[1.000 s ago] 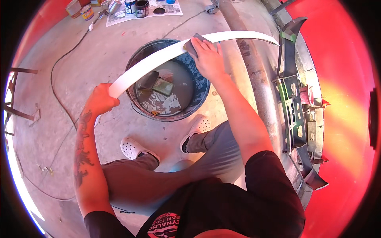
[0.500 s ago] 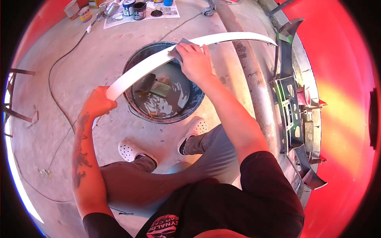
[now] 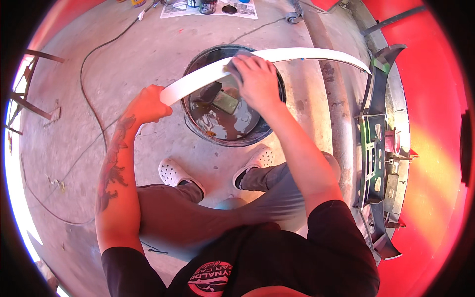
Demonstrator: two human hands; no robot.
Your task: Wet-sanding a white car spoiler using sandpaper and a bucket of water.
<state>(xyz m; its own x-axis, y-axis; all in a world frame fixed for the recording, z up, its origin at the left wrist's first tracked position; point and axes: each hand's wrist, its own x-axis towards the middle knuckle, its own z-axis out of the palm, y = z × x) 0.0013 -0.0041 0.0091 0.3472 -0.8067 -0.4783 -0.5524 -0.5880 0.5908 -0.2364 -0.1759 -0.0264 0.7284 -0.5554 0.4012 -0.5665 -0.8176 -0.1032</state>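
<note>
A long, curved white strip (image 3: 203, 79) spans the top of a dark bucket (image 3: 193, 129) of murky water and reaches out to the right. My left hand (image 3: 148, 104) is closed around its near-left end. My right hand (image 3: 257, 81) presses a dark grey piece of sandpaper (image 3: 232, 71) against the strip, over the bucket's far side. The fingers bend over the sheet and partly hide it. In the water lie a greenish block (image 3: 225, 102) and a darker piece (image 3: 210, 92).
A dark slotted bumper-like panel (image 3: 372, 153) stands along the red wall (image 3: 435, 114) at right. Newspaper (image 3: 247, 11) with paint cans (image 3: 208, 6) lies at the far side. A black cable (image 3: 89, 64) crosses the floor at left. My light clogs (image 3: 173, 172) stand beside the bucket.
The whole view has shifted, so the bucket, strip and both hands appear farther right. My grip on the strip and the sandpaper is unchanged.
</note>
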